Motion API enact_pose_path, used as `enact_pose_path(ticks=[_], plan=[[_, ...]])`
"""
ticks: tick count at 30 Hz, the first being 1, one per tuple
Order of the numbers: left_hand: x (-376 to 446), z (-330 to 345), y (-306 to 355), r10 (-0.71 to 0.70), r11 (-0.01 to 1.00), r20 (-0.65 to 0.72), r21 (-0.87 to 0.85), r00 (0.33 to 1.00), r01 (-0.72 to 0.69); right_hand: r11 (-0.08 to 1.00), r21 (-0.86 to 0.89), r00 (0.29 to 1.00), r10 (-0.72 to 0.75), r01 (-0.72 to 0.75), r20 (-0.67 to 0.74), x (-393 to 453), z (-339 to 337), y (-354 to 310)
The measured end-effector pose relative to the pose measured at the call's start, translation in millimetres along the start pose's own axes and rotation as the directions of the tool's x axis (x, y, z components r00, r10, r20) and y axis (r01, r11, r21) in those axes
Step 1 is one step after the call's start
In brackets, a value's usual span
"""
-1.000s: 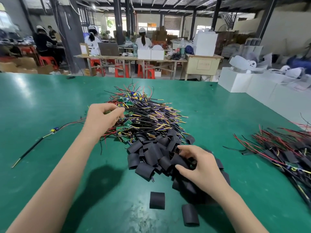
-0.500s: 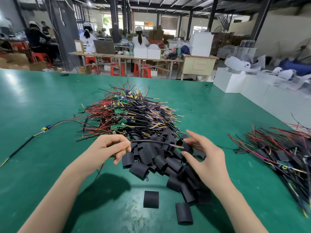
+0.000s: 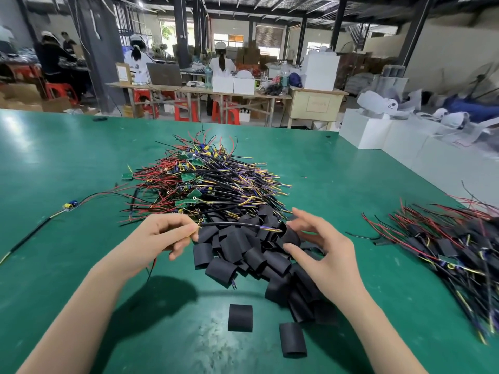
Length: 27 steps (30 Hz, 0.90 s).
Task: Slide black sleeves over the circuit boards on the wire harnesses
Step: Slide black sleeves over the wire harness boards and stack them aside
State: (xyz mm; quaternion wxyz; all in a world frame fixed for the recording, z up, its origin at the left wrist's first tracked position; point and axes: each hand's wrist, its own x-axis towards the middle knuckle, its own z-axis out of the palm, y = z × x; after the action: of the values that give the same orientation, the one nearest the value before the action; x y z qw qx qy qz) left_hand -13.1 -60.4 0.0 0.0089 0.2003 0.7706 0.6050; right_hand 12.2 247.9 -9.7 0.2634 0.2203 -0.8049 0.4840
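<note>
A heap of wire harnesses (image 3: 216,184) with small green circuit boards lies mid-table. In front of it sits a pile of black sleeves (image 3: 237,252). My left hand (image 3: 162,236) pinches one harness (image 3: 237,224) by its near end, and the black cable runs to the right. My right hand (image 3: 324,252) holds a black sleeve (image 3: 293,236) between thumb and fingers at the cable's yellow-tipped end. The tip sits at the sleeve's mouth.
Two loose sleeves (image 3: 240,317) lie near the table's front. At the right lies a second heap of harnesses with sleeves on them (image 3: 445,247). A single harness (image 3: 67,206) lies at the left. White boxes (image 3: 378,130) stand beyond the green table (image 3: 67,265).
My left hand left the harness heap and came back toward me, drawing one harness out. My right hand lifted a sleeve from the pile and met the cable's end.
</note>
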Motion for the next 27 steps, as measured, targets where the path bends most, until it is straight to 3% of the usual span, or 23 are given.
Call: enact_pose_path(ticks=[4, 7, 10, 12, 18, 20, 23, 27], plan=[[-0.2, 0.6, 1.4, 0.003, 1.000, 0.006, 0.013, 1.000, -0.003, 1.000, 0.000, 1.000, -0.001, 0.001, -0.003, 0.2, -1.1, 0.1], [0.4, 4.8, 4.2, -0.001, 0.999, 0.028, 0.045, 1.000, -0.001, 0.974, -0.208, 0.996, -0.085, 0.090, 0.034, -0.7, -2.7, -0.3], [0.0, 11.6, 7.6, 0.006, 0.995, 0.062, 0.100, 0.998, -0.012, 0.848, -0.462, 0.966, -0.225, 0.260, 0.129, -0.7, 0.7, 0.5], [0.8, 18.7, 8.0, 0.007, 0.991, 0.092, 0.134, 0.996, -0.020, 0.765, -0.542, 0.937, -0.296, 0.349, 0.185, -0.2, 4.0, 0.7], [-2.5, 51.1, 13.8, 0.001, 0.977, 0.217, 0.210, 0.976, -0.047, 0.813, -0.431, 0.917, -0.310, 0.392, 0.250, -3.2, 22.3, -10.0], [2.5, 62.9, 14.9, -0.087, 0.988, 0.266, 0.143, 0.960, 0.050, 0.834, -0.395, 0.920, -0.312, 0.385, 0.239, -6.0, 26.4, -13.3], [10.7, 67.3, 13.6, -0.250, 0.967, 0.224, 0.097, 0.942, 0.234, 0.883, -0.345, 0.945, -0.270, 0.319, 0.185, -6.3, 21.6, -14.4], [2.0, 55.4, 15.4, -0.074, 0.996, 0.124, 0.057, 0.990, 0.067, 0.902, -0.331, 0.959, -0.243, 0.279, 0.147, -5.7, 14.6, -14.7]])
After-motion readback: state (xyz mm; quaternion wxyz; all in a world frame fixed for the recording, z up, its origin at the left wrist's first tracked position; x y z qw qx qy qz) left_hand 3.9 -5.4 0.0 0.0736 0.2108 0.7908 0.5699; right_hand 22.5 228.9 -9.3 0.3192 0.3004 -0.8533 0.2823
